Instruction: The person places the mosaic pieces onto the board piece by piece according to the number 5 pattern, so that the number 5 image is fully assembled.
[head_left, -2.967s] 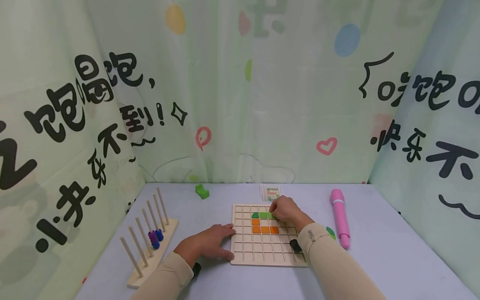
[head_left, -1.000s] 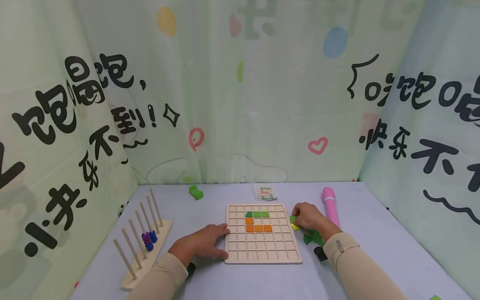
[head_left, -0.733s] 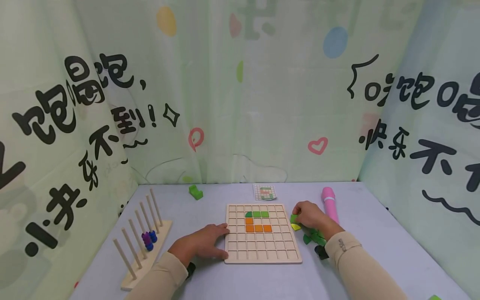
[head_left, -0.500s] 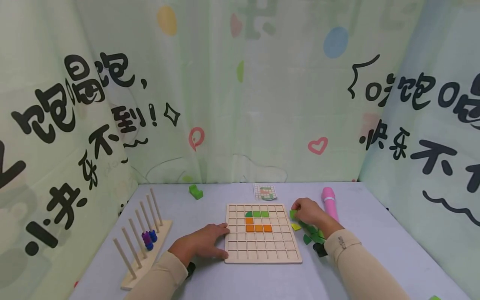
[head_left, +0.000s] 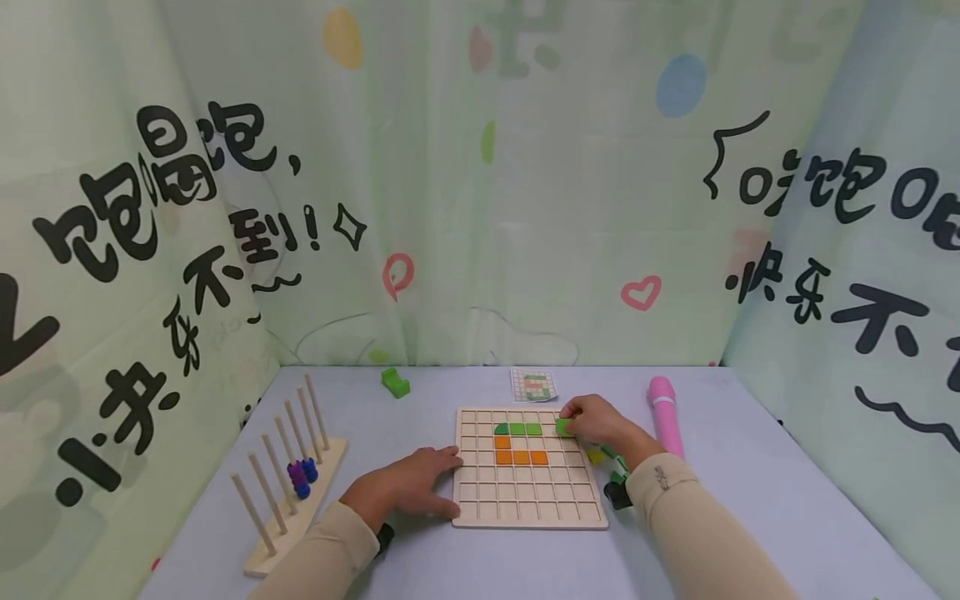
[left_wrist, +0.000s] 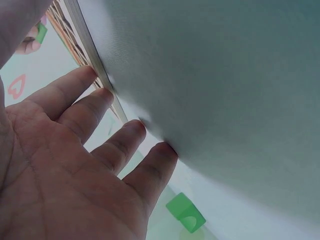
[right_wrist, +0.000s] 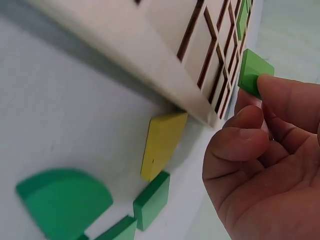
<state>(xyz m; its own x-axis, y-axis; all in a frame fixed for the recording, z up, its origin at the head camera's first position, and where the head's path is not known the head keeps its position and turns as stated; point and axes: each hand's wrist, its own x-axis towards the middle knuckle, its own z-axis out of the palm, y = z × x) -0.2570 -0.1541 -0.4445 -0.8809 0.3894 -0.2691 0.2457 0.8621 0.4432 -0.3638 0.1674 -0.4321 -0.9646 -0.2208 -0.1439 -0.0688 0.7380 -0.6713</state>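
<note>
A wooden grid board (head_left: 529,492) lies in the middle of the table, with green and orange tiles set in some cells. My left hand (head_left: 408,485) rests at its left edge, fingers extended; in the left wrist view the fingertips (left_wrist: 102,95) touch the board's side. With thumb and fingers my right hand (head_left: 600,418) pinches a light green square tile (right_wrist: 254,71), held over the board's upper right part. Beside the board's right edge lie a yellow tile (right_wrist: 162,145) and several darker green pieces, one with a rounded side (right_wrist: 65,202).
A wooden peg rack (head_left: 300,508) with purple and blue beads stands at the left. Toward the back are a green block (head_left: 395,382) and a printed grid card (head_left: 533,385). At the right lies a pink cylinder (head_left: 666,417). A printed curtain surrounds the table.
My right hand has moved left from beside the board to over its upper right cells, carrying the light green tile. The left hand stays at the board's edge.
</note>
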